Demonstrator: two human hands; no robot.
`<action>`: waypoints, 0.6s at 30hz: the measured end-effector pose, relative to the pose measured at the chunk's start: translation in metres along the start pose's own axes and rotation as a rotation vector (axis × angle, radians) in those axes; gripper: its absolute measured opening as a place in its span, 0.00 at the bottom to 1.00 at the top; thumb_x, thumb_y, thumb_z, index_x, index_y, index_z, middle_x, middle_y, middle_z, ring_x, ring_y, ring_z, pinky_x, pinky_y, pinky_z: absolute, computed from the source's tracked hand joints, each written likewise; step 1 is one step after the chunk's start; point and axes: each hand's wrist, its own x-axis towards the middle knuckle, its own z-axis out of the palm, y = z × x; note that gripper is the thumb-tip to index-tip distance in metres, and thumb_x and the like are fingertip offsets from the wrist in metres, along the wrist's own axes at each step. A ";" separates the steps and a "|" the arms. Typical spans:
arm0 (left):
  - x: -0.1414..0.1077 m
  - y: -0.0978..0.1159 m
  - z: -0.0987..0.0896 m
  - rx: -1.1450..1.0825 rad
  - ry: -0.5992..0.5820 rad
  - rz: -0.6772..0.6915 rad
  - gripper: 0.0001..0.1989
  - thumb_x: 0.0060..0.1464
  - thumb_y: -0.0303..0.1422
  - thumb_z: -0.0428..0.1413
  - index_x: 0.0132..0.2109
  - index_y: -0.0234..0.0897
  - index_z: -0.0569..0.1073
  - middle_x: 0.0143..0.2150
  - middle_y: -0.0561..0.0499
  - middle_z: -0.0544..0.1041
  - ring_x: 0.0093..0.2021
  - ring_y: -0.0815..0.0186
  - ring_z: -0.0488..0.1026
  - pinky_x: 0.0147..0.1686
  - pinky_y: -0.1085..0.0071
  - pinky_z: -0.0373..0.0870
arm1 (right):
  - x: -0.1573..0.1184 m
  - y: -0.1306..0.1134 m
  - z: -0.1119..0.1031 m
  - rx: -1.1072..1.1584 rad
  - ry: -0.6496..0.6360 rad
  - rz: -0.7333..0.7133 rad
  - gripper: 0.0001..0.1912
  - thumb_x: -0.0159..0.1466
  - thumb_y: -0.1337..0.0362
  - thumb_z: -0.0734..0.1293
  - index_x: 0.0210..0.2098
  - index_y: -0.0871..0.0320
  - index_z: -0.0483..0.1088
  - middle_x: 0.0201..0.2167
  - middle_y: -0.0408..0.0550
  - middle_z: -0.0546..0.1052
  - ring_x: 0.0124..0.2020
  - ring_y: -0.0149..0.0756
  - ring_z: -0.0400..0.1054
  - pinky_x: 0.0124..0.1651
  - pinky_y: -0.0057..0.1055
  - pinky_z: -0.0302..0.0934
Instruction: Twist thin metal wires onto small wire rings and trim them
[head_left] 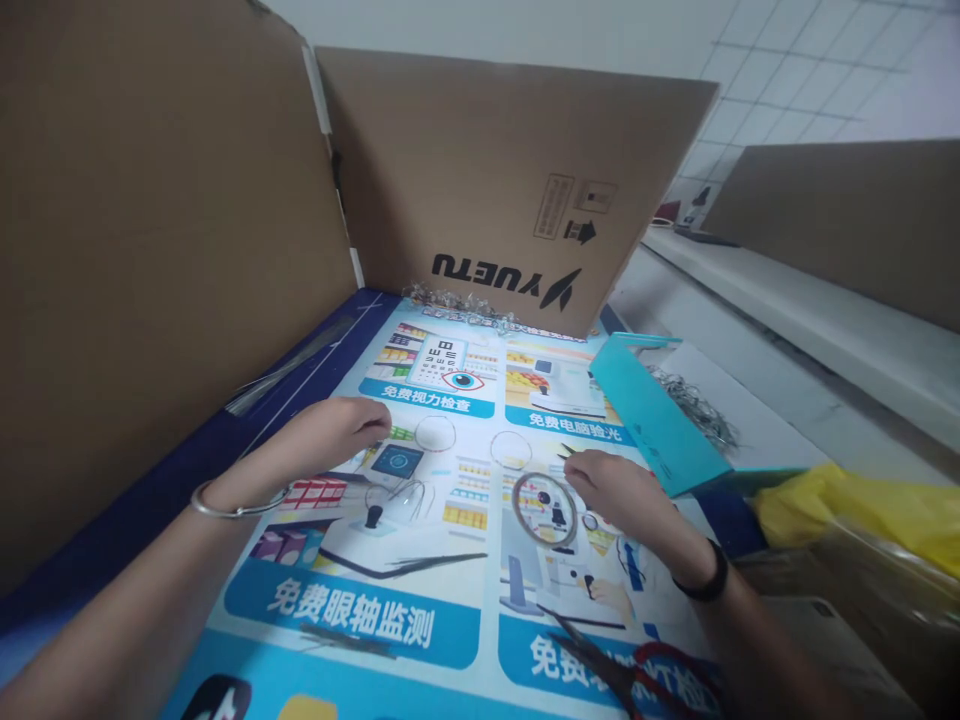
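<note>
My left hand (352, 428) is closed in a pinch over the printed mat (487, 570); whatever it holds is too small to make out. Just right of its fingertips shows a thin wire loop (435, 433). A second thin loop (511, 450) lies between the hands. My right hand (619, 485) is closed around a small tool with dark pointed tips (567, 452), most of it hidden in the fingers. Beside that hand rests a coil of wire (545, 510). Red-handled scissors (622, 665) lie open nearer to me, partly blurred.
Cardboard panels (480, 170) stand at the back and left. Silvery wire scraps (465, 303) lie along the mat's far edge. At right, a turquoise box (652, 410) holds tangled wire pieces (694, 405). Yellow plastic (862, 515) is beyond my right wrist. Straight wires (349, 640) lie in front.
</note>
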 end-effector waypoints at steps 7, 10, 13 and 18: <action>0.006 -0.006 0.017 0.006 -0.037 -0.021 0.14 0.55 0.38 0.45 0.34 0.40 0.74 0.34 0.50 0.76 0.34 0.64 0.71 0.35 0.72 0.64 | -0.005 0.040 -0.023 -0.179 -0.003 0.173 0.15 0.65 0.65 0.53 0.30 0.57 0.68 0.30 0.49 0.75 0.30 0.35 0.67 0.28 0.28 0.46; 0.008 -0.007 0.022 0.033 -0.037 -0.002 0.15 0.56 0.38 0.44 0.34 0.38 0.73 0.35 0.48 0.76 0.35 0.63 0.71 0.36 0.71 0.65 | -0.013 0.055 -0.026 -0.213 -0.027 0.218 0.16 0.65 0.66 0.52 0.29 0.59 0.69 0.29 0.52 0.75 0.29 0.36 0.67 0.28 0.29 0.46; 0.010 -0.008 0.026 0.029 -0.051 0.014 0.15 0.55 0.39 0.46 0.35 0.38 0.74 0.36 0.47 0.77 0.36 0.61 0.71 0.37 0.69 0.65 | -0.017 0.061 -0.021 -0.200 -0.084 0.184 0.15 0.64 0.65 0.54 0.30 0.58 0.70 0.29 0.51 0.75 0.31 0.36 0.68 0.30 0.29 0.48; 0.011 -0.012 0.029 0.008 -0.048 -0.023 0.16 0.54 0.42 0.47 0.36 0.39 0.75 0.37 0.47 0.78 0.36 0.60 0.73 0.38 0.69 0.67 | -0.011 0.056 -0.003 -0.183 -0.104 0.106 0.11 0.60 0.70 0.60 0.41 0.58 0.69 0.42 0.52 0.74 0.45 0.39 0.66 0.37 0.27 0.53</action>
